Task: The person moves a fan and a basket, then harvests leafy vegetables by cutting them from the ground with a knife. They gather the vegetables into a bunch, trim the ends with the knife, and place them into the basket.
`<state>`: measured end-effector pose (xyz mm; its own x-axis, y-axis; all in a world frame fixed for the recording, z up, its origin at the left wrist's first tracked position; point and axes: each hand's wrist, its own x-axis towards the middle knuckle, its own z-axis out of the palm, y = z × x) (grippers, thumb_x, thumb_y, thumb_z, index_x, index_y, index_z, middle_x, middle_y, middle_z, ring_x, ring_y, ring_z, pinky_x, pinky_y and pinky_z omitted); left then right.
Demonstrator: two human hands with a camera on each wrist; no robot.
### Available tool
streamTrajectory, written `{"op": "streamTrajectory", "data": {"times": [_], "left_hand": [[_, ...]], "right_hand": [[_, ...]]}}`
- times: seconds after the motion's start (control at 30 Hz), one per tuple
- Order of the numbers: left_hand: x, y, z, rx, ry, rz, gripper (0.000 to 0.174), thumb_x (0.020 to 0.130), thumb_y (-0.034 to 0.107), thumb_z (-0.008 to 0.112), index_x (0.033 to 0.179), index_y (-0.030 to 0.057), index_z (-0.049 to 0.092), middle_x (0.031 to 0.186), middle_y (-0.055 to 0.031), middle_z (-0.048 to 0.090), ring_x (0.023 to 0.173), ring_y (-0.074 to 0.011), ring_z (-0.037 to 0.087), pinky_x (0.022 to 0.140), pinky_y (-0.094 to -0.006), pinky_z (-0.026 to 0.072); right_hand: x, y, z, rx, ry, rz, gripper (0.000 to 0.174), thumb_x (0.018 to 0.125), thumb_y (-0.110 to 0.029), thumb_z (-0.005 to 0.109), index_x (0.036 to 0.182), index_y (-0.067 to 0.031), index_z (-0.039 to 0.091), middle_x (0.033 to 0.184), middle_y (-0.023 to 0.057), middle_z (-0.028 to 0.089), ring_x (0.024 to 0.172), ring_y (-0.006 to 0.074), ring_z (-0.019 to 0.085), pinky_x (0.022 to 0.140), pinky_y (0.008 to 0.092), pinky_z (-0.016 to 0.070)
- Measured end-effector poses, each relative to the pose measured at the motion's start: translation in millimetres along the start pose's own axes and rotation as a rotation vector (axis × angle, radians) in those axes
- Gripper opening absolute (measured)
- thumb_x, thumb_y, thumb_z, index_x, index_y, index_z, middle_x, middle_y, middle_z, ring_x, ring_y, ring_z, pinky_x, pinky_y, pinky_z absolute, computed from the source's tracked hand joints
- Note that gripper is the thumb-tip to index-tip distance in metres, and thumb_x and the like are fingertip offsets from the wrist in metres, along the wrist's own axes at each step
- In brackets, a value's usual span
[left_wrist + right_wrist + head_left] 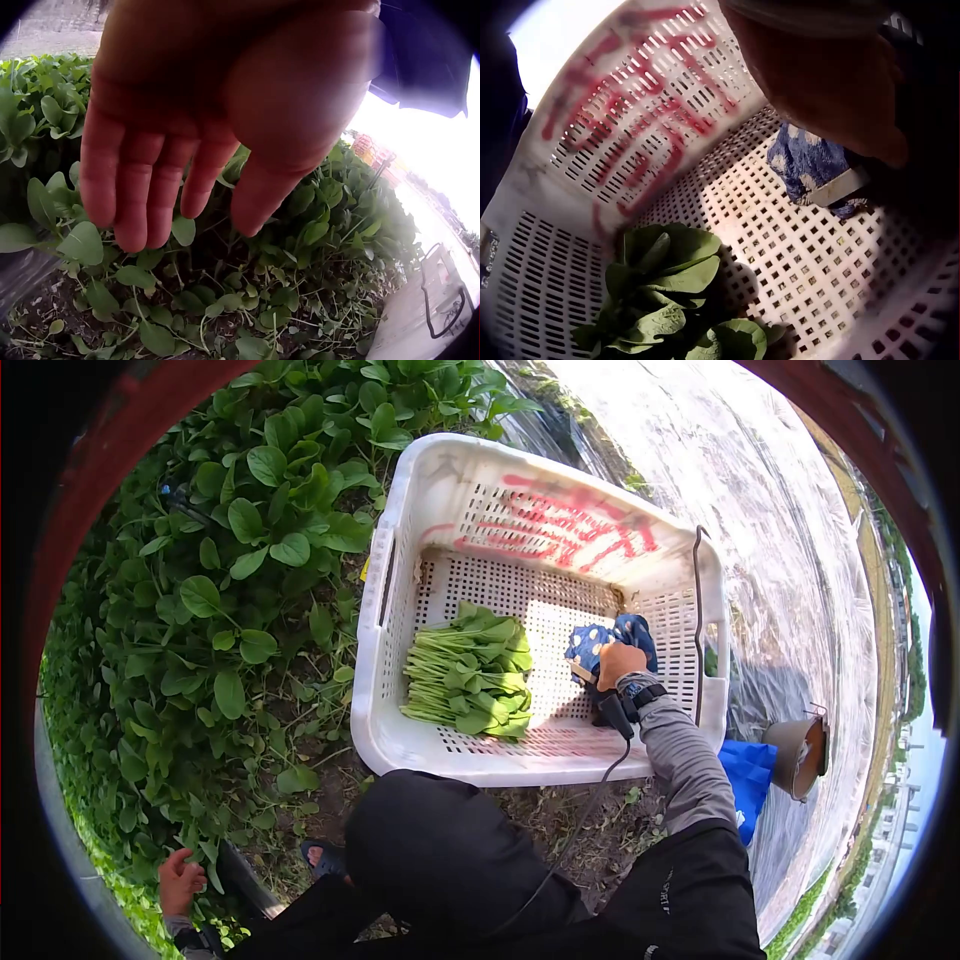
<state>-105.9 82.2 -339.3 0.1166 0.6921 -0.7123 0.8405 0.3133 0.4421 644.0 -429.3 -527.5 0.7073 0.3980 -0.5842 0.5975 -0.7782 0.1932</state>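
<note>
Inside the white crate [540,768], my right hand [620,663] grips a blue patterned cloth [587,643] near the right end. A pale flat strip [840,187] lies against the cloth [810,161] beside the right hand [825,90]; shadow hides the fingertips. Cut leafy greens [470,675] are stacked in the crate's left part, stems to the left. Away at lower left, my left hand [181,882] is over the growing plants. In the left wrist view the left hand [195,112] has its fingers extended downward, holding nothing, above low leaves [135,277].
Dense leafy plants [230,510] grow left of the crate. Plastic sheeting [740,470] covers ground on the right. A blue bag [748,775] and a brown bucket [795,760] stand right of the crate. A dark cable [600,790] runs from the right wrist toward the body.
</note>
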Motion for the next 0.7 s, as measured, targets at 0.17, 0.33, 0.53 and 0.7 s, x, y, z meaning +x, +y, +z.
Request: {"op": "streamTrajectory", "data": {"times": [0.17,0.33,0.53,0.7], "left_hand": [[-22.2,24.6,13.9,0.128,0.003,0.113,0.044,0.093,0.014,0.068,0.133,-0.0004,0.058,0.09,-0.0097,0.071,0.073,-0.0157,0.069,0.063,-0.029,0.0541],[-56.1,50.7,25.3,0.147,0.043,0.204,0.047,0.092,0.016,0.069,0.134,-0.003,0.06,0.092,-0.0094,0.073,0.078,-0.0145,0.068,0.068,-0.0294,0.0531],[-146.8,80.7,35.1,0.358,0.19,0.42,0.044,0.093,0.017,0.073,0.13,-0.0033,0.062,0.094,-0.011,0.071,0.078,-0.0155,0.066,0.072,-0.0321,0.0535],[-278.4,52.8,22.0,0.264,0.319,0.618,0.043,0.093,0.018,0.076,0.13,-0.0009,0.064,0.102,-0.0139,0.072,0.089,-0.0203,0.072,0.078,-0.0337,0.0571]], "right_hand": [[-3.4,2.0,38.3,-0.065,0.108,-0.056,0.016,0.083,-0.014,0.067,0.092,-0.006,0.078,0.092,0.0192,0.077,0.09,0.0356,0.076,0.076,0.0448,0.0611],[-13.1,3.6,22.6,-0.121,0.028,-0.106,0.023,0.088,-0.015,0.063,0.1,-0.005,0.08,0.102,0.0203,0.077,0.098,0.0363,0.075,0.085,0.0445,0.0609],[-14.3,58.6,-19.9,0.23,0.251,-0.151,0.021,0.077,-0.015,0.068,0.08,0.0051,0.07,0.076,0.0234,0.072,0.072,0.036,0.076,0.065,0.0437,0.0622],[-94.7,58.5,-154.5,1.12,0.289,-0.32,0.01,0.087,-0.007,0.053,0.083,-0.0007,0.046,0.062,0.0164,0.056,0.032,0.025,0.051,0.03,0.039,0.0429]]}}
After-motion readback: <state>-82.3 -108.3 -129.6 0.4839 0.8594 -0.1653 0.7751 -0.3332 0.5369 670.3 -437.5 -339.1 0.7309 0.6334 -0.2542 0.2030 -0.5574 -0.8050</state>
